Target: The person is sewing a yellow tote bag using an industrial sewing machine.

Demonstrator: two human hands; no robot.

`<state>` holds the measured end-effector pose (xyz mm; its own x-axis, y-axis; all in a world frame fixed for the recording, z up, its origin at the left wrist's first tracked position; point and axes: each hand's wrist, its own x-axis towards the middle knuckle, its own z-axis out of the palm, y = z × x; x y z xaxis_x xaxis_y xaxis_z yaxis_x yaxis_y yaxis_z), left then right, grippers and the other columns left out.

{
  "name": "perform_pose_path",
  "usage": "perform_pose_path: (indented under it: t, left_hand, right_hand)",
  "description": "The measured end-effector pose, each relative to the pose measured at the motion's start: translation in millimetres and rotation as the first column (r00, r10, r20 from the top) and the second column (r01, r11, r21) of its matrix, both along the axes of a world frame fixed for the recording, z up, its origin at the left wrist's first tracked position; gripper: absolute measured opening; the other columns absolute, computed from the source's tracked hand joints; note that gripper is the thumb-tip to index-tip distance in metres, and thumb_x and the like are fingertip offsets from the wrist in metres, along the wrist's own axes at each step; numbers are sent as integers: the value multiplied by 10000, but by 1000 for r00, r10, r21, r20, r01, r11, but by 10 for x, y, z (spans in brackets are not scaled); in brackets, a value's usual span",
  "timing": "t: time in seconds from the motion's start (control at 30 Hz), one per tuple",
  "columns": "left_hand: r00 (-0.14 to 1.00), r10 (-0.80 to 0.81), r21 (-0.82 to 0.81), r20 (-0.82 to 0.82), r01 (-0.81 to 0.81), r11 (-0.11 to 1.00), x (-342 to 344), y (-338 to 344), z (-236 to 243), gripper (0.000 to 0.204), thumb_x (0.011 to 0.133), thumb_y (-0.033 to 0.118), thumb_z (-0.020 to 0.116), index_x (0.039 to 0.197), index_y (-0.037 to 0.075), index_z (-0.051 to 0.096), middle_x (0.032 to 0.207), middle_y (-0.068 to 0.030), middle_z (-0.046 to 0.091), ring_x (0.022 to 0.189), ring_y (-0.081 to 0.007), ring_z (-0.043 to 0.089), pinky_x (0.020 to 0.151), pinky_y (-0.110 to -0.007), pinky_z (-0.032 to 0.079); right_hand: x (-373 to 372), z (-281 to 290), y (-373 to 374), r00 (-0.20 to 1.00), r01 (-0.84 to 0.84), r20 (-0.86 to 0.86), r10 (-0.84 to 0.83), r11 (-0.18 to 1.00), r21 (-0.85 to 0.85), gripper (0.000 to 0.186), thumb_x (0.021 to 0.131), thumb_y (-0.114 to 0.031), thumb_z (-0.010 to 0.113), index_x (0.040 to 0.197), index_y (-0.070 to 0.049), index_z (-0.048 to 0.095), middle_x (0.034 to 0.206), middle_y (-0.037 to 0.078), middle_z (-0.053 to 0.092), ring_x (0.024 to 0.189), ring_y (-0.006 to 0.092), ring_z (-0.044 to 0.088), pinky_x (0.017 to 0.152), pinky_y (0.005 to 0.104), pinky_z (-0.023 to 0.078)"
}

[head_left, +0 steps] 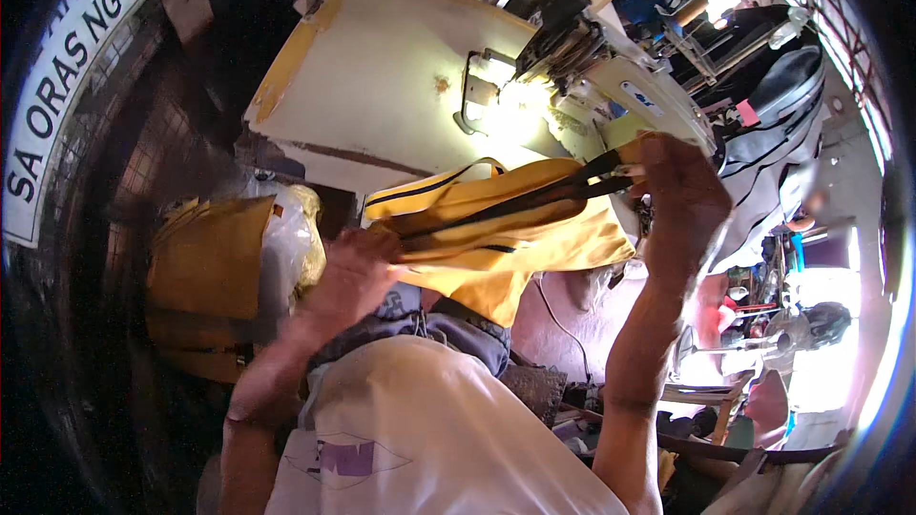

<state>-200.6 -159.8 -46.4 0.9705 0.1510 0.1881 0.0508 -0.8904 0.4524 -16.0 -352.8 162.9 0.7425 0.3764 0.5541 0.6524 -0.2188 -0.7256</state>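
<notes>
Fingers of the right hand (682,191) are pinching one end of a dark strip (506,215) that is running along a yellow cloth (582,238). Fingers of the left hand (358,277) appear to be grasping the cloth's left end, though blur is hiding their tips. Between the hands, the strip is stretching nearly straight, rising toward the right. The cloth is hiding part of the near edge of a white surface (372,57), and its lower flap is hanging toward the wearer's lap. Toward the surface's right edge a sewing machine (644,100) is standing, with a bright light (520,110) glowing beside it. Outside the near left corner, tan-yellow material (210,257) is bulging next to clear plastic (286,248). Grey material (768,191) is draping beyond the right hand.
</notes>
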Motion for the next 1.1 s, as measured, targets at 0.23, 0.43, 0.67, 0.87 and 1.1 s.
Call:
perform_pose_path:
  t: [0.23, 0.43, 0.67, 0.87, 1.1]
  left_hand:
    - [819, 82, 281, 567, -287, 916, -196, 834, 1916, 471, 616, -39, 760, 1063, 36, 632, 1028, -112, 634, 1043, -336, 574, 934, -451, 454]
    - [915, -155, 507, 372, -60, 860, -184, 415, 2192, 396, 618, 31, 741, 991, 16, 608, 899, -94, 597, 920, -253, 595, 1003, -459, 387]
    - [949, -261, 547, 177, 126, 828, -242, 45, 1707, 233, 765, 94, 650, 979, 4, 625, 965, -80, 572, 991, -222, 565, 1039, -516, 386]
    - [839, -296, 466, 457, 58, 883, -249, 144, 1733, 260, 783, 70, 688, 1036, 15, 667, 1050, -100, 609, 1044, -276, 577, 936, -494, 492]
    - [703, -409, 669, 582, -127, 732, 327, 536, 2270, 364, 797, 44, 684, 1161, 53, 658, 1093, -108, 620, 1090, -304, 582, 1018, -479, 448]
  right_hand:
    - [55, 667, -324, 992, 2, 120, -47, 937, 349, 210, 950, -178, 626, 1049, 3, 666, 877, 67, 676, 666, 113, 627, 514, 230, 490]
    - [361, -231, -830, 973, 184, -195, -124, 926, 329, 188, 971, -188, 596, 1023, -12, 635, 811, 35, 597, 645, 88, 549, 516, 230, 478]
    - [480, -1043, -1408, 866, 247, -499, -41, 901, 355, 166, 977, -204, 602, 1018, -47, 638, 840, 18, 624, 659, 66, 553, 526, 230, 482]
    - [451, -1122, -1530, 850, 263, -527, 7, 861, 436, 154, 986, -196, 594, 1046, -58, 629, 884, 23, 635, 696, 70, 569, 532, 226, 468]
    - [528, -974, -1231, 820, 316, -572, 1, 832, 455, 281, 964, -146, 619, 1229, -58, 592, 883, -2, 620, 623, 60, 543, 544, 204, 460]
